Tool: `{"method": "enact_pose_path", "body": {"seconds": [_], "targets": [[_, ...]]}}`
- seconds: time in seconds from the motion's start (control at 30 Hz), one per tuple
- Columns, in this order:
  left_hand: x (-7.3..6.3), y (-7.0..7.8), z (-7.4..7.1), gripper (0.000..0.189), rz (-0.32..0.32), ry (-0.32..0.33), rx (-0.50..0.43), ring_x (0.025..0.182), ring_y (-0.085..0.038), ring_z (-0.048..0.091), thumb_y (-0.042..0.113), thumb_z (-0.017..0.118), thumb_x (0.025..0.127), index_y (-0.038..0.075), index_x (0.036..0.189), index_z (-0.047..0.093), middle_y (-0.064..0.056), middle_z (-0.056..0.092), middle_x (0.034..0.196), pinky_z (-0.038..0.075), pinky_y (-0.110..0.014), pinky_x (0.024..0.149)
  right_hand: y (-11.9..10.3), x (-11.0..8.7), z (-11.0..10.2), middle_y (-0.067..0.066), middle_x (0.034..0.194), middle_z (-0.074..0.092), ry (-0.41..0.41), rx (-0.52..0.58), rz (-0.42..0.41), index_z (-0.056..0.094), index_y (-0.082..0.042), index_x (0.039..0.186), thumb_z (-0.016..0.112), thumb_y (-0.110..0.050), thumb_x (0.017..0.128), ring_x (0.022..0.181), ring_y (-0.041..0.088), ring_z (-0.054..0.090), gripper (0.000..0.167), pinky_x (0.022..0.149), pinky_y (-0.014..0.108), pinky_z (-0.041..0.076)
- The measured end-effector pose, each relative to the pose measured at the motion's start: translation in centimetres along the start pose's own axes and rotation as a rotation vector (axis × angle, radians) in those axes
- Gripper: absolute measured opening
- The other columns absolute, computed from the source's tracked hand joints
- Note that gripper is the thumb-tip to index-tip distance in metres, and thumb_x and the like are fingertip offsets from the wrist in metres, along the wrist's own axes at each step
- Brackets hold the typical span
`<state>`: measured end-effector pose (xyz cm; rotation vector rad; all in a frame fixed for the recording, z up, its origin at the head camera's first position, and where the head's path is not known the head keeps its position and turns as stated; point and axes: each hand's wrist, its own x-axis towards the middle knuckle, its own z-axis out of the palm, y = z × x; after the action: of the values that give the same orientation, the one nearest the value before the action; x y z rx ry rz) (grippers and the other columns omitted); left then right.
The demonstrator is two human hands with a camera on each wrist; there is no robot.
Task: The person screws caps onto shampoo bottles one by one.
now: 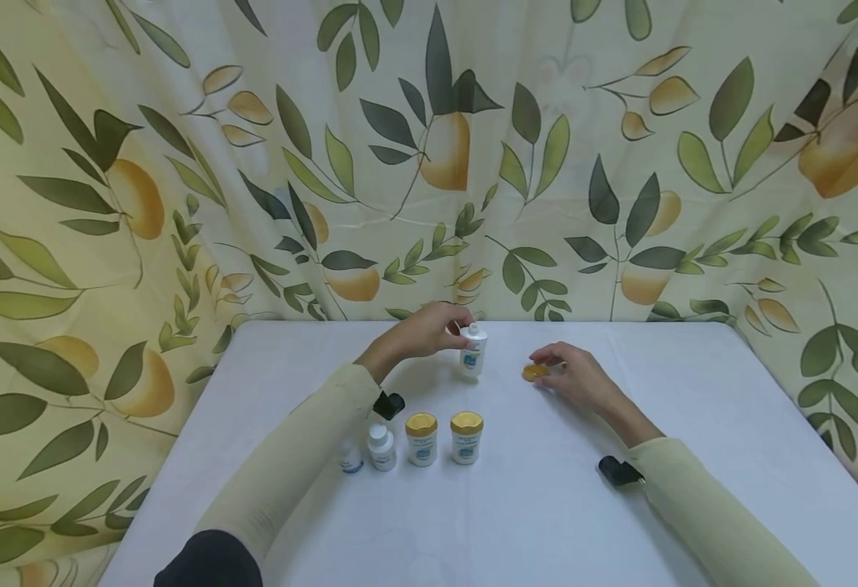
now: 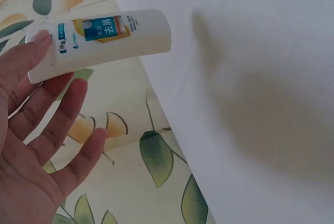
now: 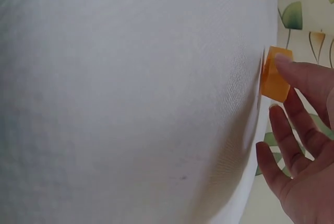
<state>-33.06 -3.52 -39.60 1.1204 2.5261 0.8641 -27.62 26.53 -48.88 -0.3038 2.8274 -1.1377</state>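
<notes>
My left hand (image 1: 429, 328) holds a white shampoo bottle (image 1: 474, 359) near its top, between thumb and fingers. It stands upright in the head view, its narrow nozzle uncovered. In the left wrist view the bottle's printed label (image 2: 104, 28) faces the camera, and the other fingers spread away from it. To the right, my right hand (image 1: 578, 379) pinches an orange-yellow cap (image 3: 276, 80) between thumb and fingers, low at the white tabletop. A gap separates cap and bottle. Whether the bottle's base touches the table is hard to tell.
Nearer the front stand two white bottles with gold caps, the left one (image 1: 421, 444) beside the right one (image 1: 467, 444). Left of them are two smaller white bottles (image 1: 382, 448), one partly behind the left sleeve (image 1: 297, 456). A leaf-and-fruit patterned curtain (image 1: 546, 220) hangs behind the white table (image 1: 546, 522).
</notes>
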Motion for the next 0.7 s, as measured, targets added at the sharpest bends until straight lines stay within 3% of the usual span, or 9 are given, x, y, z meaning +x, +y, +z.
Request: {"method": "enact_pose_path", "body": {"seconds": [0.4, 0.7], "targets": [[-1.1, 0.3, -0.6, 0.02, -0.033, 0.043, -0.013, 0.104, -0.017, 0.063, 0.021, 0.072, 0.096, 0.009, 0.113, 0.068, -0.001, 0.069, 0.109, 0.054, -0.027, 0.089, -0.3, 0.6, 0.3, 0.013, 0.121, 0.066, -0.01, -0.061, 0.012, 0.071, -0.005, 0.122, 0.077, -0.009, 0.089, 0.118, 0.035, 0.058, 0.034, 0.103, 0.056, 0.047], [-2.1, 0.7, -1.1, 0.023, -0.05, 0.115, -0.054, 0.101, -0.016, 0.064, 0.021, 0.072, 0.097, 0.008, 0.115, 0.068, -0.002, 0.07, 0.108, 0.055, -0.029, 0.09, -0.2, 1.0, 0.4, 0.016, 0.119, 0.066, -0.017, -0.124, 0.039, 0.073, -0.004, 0.118, 0.08, -0.016, 0.088, 0.113, 0.034, 0.058, 0.033, 0.099, 0.055, 0.048]]}}
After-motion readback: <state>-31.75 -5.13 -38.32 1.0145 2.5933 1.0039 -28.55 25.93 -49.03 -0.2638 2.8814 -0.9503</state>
